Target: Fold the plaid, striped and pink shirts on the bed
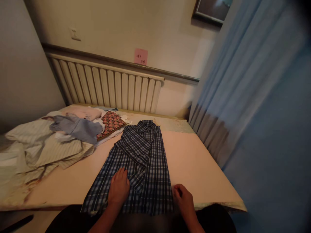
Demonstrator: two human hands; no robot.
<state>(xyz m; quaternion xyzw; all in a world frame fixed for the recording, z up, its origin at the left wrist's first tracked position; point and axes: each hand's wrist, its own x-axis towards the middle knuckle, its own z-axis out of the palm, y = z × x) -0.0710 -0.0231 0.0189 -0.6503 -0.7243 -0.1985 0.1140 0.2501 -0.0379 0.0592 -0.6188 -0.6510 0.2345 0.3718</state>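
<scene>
A dark blue and white plaid shirt [141, 158] lies folded lengthwise on the pale pink bed surface [194, 161], its collar toward the wall. My left hand [119, 187] rests flat on the shirt's lower left part, fingers stretched out. My right hand [182, 198] is at the shirt's lower right edge, fingers curled in a pinch on the fabric edge.
A heap of clothes [48, 142] covers the left side, with a blue-grey garment [77, 127] and a red patterned cloth [110, 123] on top. A slatted headboard [107, 84] stands behind. Blue curtain [255, 97] hangs on the right.
</scene>
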